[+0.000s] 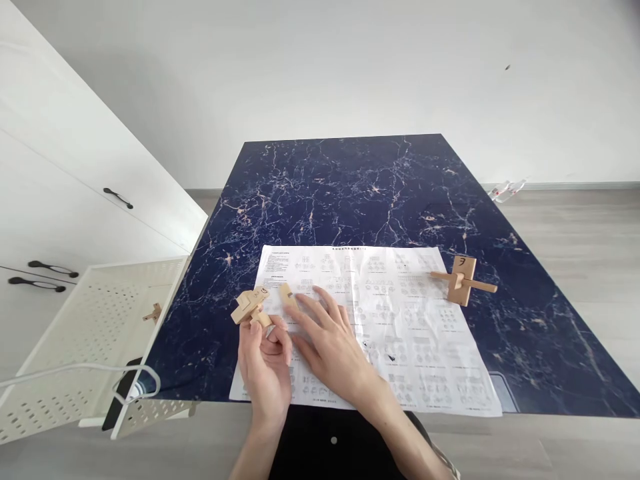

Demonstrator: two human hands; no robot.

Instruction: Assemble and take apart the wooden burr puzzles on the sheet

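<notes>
My left hand (266, 360) is closed around the lower end of a partly joined wooden burr puzzle (250, 305), holding it tilted above the left part of the paper. Dark pen marks show on one of its blocks. My right hand (330, 337) reaches over the printed instruction sheet (415, 333) with fingers stretched out. By its fingertips is a loose notched wooden puzzle piece (287, 295); whether they touch it I cannot tell. Rows of small puzzle diagrams cover the sheet, and my hands hide part of them.
A second wooden puzzle assembly (461, 281), cross-shaped and marked in pen, rests at the sheet's right edge. Underneath is a dark blue marbled table (340, 193). A perforated cream rack (85, 320) with a white cable (90, 366) stands at left, beside a white cabinet (75, 167).
</notes>
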